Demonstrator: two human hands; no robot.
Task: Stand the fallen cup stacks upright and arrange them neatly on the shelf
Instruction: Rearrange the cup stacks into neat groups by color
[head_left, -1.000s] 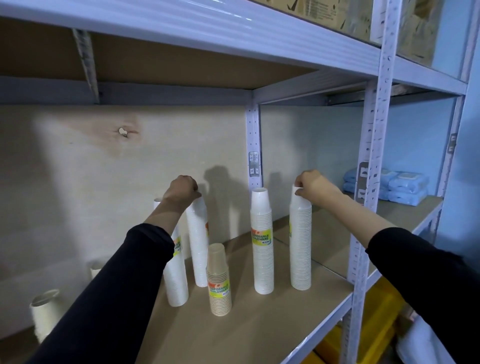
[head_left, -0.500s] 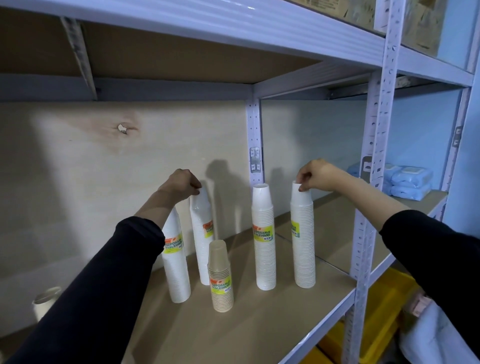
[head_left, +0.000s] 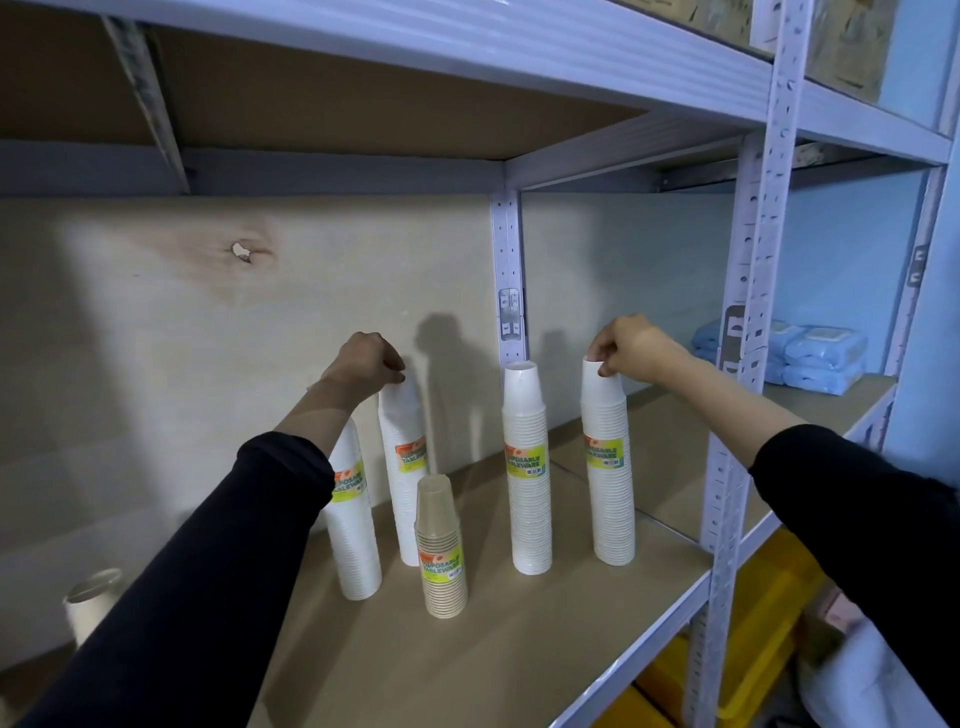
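Standing on the brown shelf (head_left: 467, 670) are five cup stacks, and I am touching two of them. My right hand (head_left: 631, 347) is pinching the top of the right white stack (head_left: 609, 473) with my fingertips, and that stack is standing straight near the front metal post (head_left: 748, 364). My left hand (head_left: 366, 364) is curling over the top of the back white stack (head_left: 405, 467), gripping its top cup, and this stack is tipping a little to the left. Just beside it, partly behind my black sleeve (head_left: 208, 571), the left white stack (head_left: 353, 525) is leaning a little too. I cannot tell if those two are touching. The middle white stack (head_left: 526, 467) is standing alone between my hands, apart from the others. The short brown stack (head_left: 440, 545) is sitting in front, closest to me. All five are wearing yellow and green labels. Far to the left, a white paper cup (head_left: 91, 603) is peeking out near the wooden back wall (head_left: 156, 338). Off to the right, blue packs (head_left: 815, 356) are lying on the next shelf. Yellow bins (head_left: 753, 654) are sitting down below.
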